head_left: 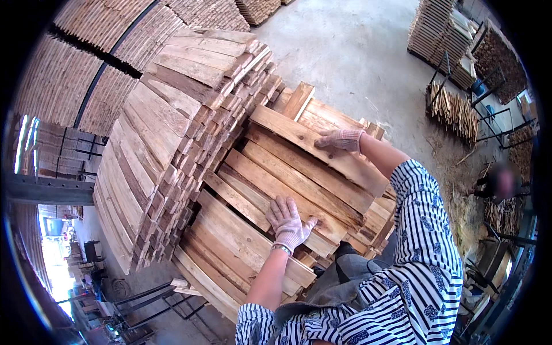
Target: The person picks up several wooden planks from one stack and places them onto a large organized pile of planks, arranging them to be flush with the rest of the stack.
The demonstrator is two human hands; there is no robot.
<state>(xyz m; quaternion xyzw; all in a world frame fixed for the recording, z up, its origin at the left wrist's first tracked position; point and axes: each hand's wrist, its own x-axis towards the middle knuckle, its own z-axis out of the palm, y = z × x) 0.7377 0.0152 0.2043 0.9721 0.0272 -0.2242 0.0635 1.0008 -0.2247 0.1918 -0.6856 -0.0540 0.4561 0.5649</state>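
Note:
My left hand (288, 223), in a light knit glove, lies flat with its fingers spread on the wooden boards (270, 184) laid side by side on a stack in front of me. Farther off and to the right, my right hand (340, 140), gloved too, rests on a wider board (310, 144). Its fingers are stretched out over that board's face, and its thumb is hard to make out. The wider board lies at the far side of the layer, slanting from upper left to lower right. Narrow dark gaps show between some of the boards.
A tall stack of planks (172, 126) stands close on the left. More stacked wood (75, 63) rises behind it. At the right are a rack of thin sticks (454, 115), another timber pile (440, 43) and a person (500, 184). Grey concrete floor (339, 46) lies beyond.

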